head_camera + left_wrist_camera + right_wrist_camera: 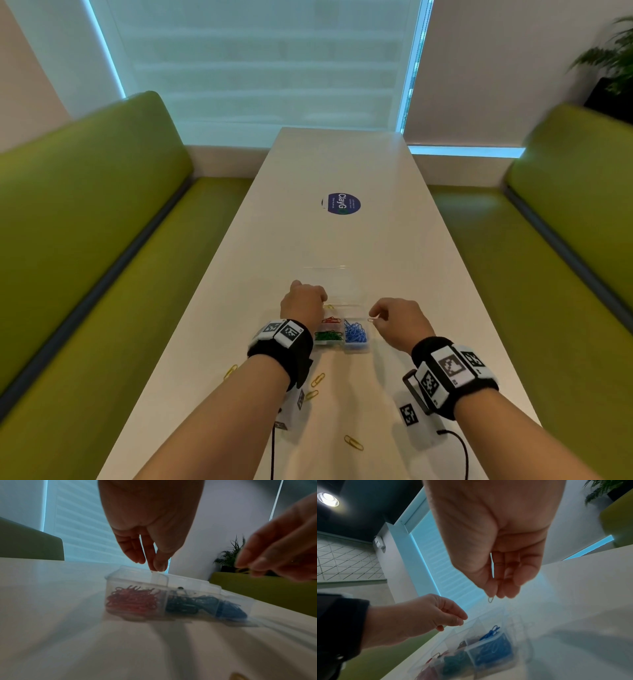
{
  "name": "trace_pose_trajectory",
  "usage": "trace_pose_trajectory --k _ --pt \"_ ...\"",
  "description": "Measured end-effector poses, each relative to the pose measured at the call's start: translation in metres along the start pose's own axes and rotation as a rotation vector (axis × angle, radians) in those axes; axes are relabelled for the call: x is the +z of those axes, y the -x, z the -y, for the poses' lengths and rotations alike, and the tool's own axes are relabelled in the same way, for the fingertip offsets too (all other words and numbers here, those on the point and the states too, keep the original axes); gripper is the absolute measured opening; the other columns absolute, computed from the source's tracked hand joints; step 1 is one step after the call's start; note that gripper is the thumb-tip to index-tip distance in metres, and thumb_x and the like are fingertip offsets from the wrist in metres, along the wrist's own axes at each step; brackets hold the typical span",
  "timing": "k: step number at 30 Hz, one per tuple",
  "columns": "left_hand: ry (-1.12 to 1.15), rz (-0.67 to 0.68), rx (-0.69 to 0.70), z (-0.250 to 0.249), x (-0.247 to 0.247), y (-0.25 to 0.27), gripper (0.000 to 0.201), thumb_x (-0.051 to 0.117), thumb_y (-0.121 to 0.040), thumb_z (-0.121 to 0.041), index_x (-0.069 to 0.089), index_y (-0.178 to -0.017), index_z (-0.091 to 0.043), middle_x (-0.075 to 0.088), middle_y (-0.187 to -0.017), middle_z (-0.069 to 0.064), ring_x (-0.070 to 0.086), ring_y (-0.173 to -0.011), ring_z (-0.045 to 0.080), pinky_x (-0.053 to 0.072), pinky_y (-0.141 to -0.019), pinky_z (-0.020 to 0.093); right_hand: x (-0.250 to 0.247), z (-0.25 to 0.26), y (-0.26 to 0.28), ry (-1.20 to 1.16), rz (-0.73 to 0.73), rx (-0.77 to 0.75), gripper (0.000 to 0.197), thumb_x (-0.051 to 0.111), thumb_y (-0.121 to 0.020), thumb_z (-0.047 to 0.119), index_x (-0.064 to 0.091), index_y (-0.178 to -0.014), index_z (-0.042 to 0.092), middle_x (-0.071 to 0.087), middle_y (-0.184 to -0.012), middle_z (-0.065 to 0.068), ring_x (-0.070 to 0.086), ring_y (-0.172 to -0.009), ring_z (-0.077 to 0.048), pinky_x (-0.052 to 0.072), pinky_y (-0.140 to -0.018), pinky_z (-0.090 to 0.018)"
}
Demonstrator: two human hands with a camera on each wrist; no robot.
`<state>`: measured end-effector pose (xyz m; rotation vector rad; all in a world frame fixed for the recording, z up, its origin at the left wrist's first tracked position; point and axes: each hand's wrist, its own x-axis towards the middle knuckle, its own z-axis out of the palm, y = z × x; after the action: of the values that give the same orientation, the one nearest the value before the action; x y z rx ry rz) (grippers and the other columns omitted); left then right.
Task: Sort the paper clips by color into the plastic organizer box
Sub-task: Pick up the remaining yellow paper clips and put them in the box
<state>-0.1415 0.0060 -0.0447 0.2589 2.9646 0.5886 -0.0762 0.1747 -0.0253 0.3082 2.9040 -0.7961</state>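
A clear plastic organizer box lies open on the white table. It holds red clips, green clips, blue clips and a few yellow clips in separate compartments. My left hand hovers over the box's far left part. Its thumb and forefinger tips meet just above the box's rim, and I see no clip between them. To the box's right, my right hand pinches a yellow paper clip, which hangs from the fingertips.
Loose yellow clips lie on the table near me: one at the left, two by my left wrist, one in front. The box's clear lid lies flat beyond it. Green benches flank the table. A round sticker lies further off.
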Motion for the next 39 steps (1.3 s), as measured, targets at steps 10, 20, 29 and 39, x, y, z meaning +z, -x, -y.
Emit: trace_pose_trajectory --k 10,20,29,39 --pt "0.016 -0.078 0.026 0.012 -0.004 0.012 0.032 0.044 -0.094 -0.015 0.062 -0.120 -0.019 0.067 -0.113 0.002 0.045 -0.119 0.019 0.045 -0.089 0.033 0.013 0.040 -0.032 0.066 -0.025 0.015 0.027 0.048 -0.090 0.011 0.067 -0.107 0.020 0.065 -0.116 -0.001 0.059 -0.106 -0.021 0.048 -0.087 -0.031" --pt "0.034 -0.060 0.078 0.016 -0.007 0.028 0.029 0.046 -0.096 -0.020 0.061 -0.121 -0.018 0.066 -0.114 0.002 0.047 -0.116 0.018 0.046 -0.089 0.033 0.027 0.046 -0.036 0.051 0.001 -0.007 0.027 0.050 -0.091 0.015 0.065 -0.112 0.020 0.063 -0.121 -0.002 0.059 -0.108 -0.021 0.049 -0.092 -0.033" --pt "0.064 -0.031 0.127 -0.001 -0.009 0.053 0.027 0.049 -0.094 -0.019 0.064 -0.116 -0.019 0.066 -0.113 0.001 0.048 -0.116 0.019 0.046 -0.088 0.033 0.011 0.030 0.012 0.045 -0.006 -0.033 0.024 0.057 -0.087 0.015 0.067 -0.109 0.018 0.066 -0.112 -0.001 0.060 -0.103 -0.018 0.049 -0.088 -0.030" --pt "-0.001 0.146 0.092 -0.003 0.010 0.106 0.029 0.054 -0.091 -0.026 0.063 -0.118 -0.021 0.061 -0.125 0.003 0.054 -0.117 0.020 0.046 -0.095 0.034 0.027 0.014 0.083 0.096 0.234 -0.044 0.029 0.076 -0.075 0.032 0.069 -0.099 0.018 0.064 -0.098 0.002 0.058 -0.090 -0.012 0.050 -0.085 -0.028"
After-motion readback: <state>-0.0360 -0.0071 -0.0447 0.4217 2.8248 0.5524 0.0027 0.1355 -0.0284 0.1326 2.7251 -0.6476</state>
